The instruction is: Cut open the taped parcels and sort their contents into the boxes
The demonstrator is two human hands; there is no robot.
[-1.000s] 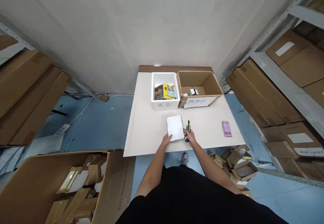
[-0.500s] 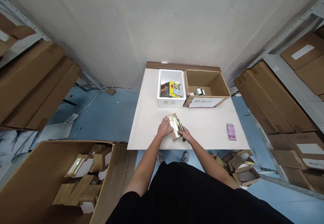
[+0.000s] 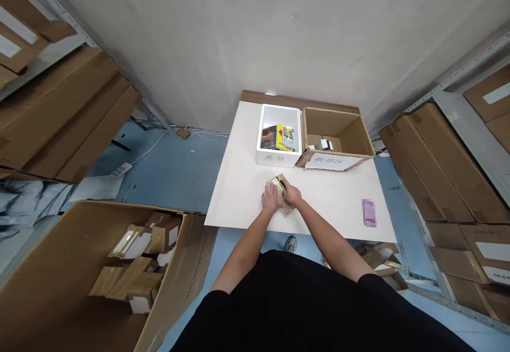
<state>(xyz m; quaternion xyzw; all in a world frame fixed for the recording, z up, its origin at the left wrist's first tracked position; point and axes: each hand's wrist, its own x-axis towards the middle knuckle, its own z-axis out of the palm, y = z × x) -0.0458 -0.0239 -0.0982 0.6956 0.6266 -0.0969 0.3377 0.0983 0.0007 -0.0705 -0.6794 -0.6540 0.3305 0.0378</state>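
A small brown parcel (image 3: 281, 195) with shiny tape lies on the white table (image 3: 239, 192) near its front edge. My left hand (image 3: 270, 201) rests on the parcel's left side, fingers curled over it and holding it down. My right hand (image 3: 292, 195) is closed round a yellow and black utility knife (image 3: 282, 185), whose tip sits on top of the parcel.
A white foam box (image 3: 279, 138) with a colourful pack and an open cardboard box (image 3: 334, 137) with a paper label stand at the table's back. A pink item (image 3: 368, 212) lies at the right. A big carton of small parcels (image 3: 131, 256) sits on the floor at left; shelves of cartons line both sides.
The parcel was turned from its white face to its brown taped face. My right hand moved the knife from the table beside the parcel onto its top. The camera view shifted left.
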